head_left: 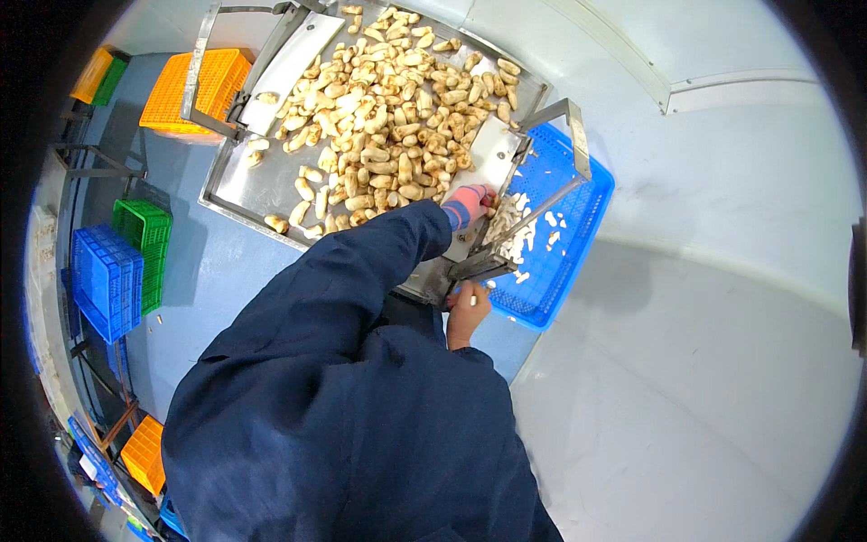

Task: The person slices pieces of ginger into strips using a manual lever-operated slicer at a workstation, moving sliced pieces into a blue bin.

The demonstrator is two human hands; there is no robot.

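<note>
My left hand point(469, 205), in a pink and blue striped glove, reaches over a white board point(498, 146) at the table's right side. Its fingers are curled at a small tan mushroom piece point(491, 211), partly hidden by the hand. My bare right hand point(467, 313) is closed beside the near end of a metal bracket point(482, 264); a small white thing shows at its fingers, and I cannot tell what it is. Many thick-stemmed mushrooms point(379, 129), seemingly king oyster, lie heaped on the steel table point(250, 176). White trimmings point(511, 223) lie in the blue crate point(569, 271).
A second white board point(291, 74) with a metal frame point(196, 81) stands at the table's far left. Orange crates point(193, 88), a green crate point(142, 234) and a blue crate stack point(108, 278) are on the left. A pale wall point(738, 156) rises on the right.
</note>
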